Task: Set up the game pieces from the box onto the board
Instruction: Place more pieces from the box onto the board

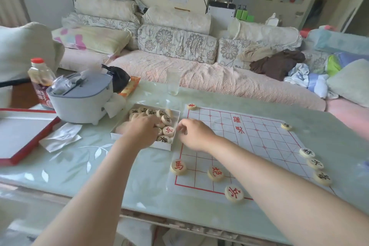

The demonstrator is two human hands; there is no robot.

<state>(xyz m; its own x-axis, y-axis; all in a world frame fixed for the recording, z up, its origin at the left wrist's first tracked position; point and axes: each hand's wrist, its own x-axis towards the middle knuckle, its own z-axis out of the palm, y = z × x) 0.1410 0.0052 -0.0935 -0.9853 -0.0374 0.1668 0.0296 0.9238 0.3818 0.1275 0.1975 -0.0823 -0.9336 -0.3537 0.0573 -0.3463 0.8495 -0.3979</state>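
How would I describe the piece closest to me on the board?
Find the white paper board with the red grid, right of the box of pieces. Three red-lettered discs lie at its near-left corner. The wanted disc is lowest in view, sitting on the near red border line; one neighbour is inside the grid, the other on the left border.

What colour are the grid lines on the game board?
Red, on the white board; head view.
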